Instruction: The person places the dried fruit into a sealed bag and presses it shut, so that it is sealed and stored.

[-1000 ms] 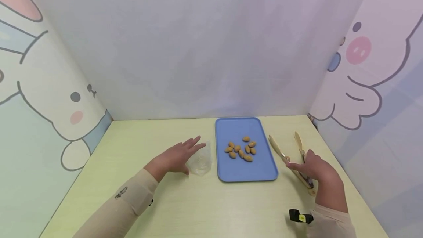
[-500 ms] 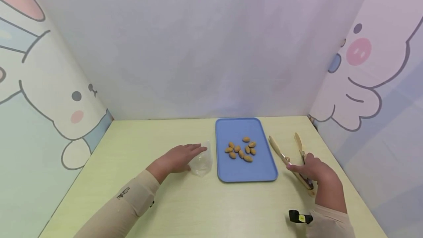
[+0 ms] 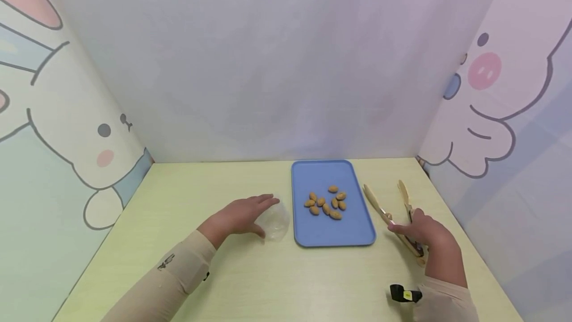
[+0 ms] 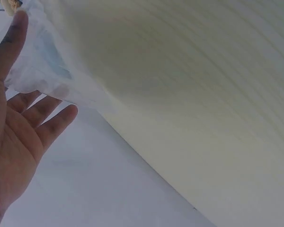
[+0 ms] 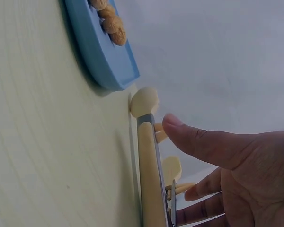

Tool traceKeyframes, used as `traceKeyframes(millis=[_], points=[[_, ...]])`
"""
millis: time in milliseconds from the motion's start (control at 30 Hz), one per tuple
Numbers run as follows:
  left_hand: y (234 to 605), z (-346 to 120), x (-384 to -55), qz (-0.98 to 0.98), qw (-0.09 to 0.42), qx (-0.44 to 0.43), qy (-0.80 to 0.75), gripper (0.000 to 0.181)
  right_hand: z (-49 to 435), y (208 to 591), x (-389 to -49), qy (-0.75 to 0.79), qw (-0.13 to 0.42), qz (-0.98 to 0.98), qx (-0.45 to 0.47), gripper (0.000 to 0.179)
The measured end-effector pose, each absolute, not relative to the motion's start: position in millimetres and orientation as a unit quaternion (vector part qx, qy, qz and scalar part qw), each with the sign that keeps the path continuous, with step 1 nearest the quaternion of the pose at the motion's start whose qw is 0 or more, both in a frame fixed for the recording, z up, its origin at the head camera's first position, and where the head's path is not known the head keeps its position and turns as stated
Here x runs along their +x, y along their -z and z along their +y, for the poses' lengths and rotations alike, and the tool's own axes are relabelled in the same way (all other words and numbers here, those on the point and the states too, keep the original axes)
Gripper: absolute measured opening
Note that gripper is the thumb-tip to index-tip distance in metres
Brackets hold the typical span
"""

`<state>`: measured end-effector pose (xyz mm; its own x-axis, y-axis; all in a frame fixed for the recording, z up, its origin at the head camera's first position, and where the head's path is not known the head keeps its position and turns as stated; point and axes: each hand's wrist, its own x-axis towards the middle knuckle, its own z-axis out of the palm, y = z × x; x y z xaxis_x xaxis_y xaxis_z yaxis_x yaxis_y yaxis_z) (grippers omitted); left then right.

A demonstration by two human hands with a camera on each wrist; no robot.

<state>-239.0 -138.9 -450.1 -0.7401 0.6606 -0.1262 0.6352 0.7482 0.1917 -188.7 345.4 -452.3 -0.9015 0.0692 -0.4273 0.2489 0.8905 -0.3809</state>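
Note:
My left hand (image 3: 241,215) is at a clear plastic bag (image 3: 276,222) left of the tray. In the left wrist view the thumb lies at the near side of the crinkled plastic bag (image 4: 47,61), and the spread fingers (image 4: 57,125) reach behind it. At the right, my right hand (image 3: 426,230) rests over a pair of wood-tipped tongs (image 3: 375,200), whose two arms stand spread apart. The right wrist view has the thumb extended at one arm of the tongs (image 5: 149,175), with the other fingers beside the second arm. Both hands have their fingers fairly straight.
Between the hands lies a blue tray (image 3: 330,235) with several brown almond-shaped nuts (image 3: 335,214) on it. All stand on a pale wooden table (image 3: 277,282). Curtains (image 3: 286,88) with cartoon animals close off the back and sides.
The left hand has come down to the bag, its fingers and thumb closer together at first; the bag has shifted slightly right and looks rounder. The right hand and tongs barely move.

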Motion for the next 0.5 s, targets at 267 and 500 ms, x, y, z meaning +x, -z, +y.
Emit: traceKeyframes(millis=[267,500], points=[[441,-142,-236,0.932,0.125,0.292,-0.174,0.097,345,459,-190,0.204,0.193,0.956,0.089,0.122],[434,-146,-230,0.919,0.13,0.266,-0.259,0.093,344,459,-189,0.193,0.186,0.959,0.088,0.13]])
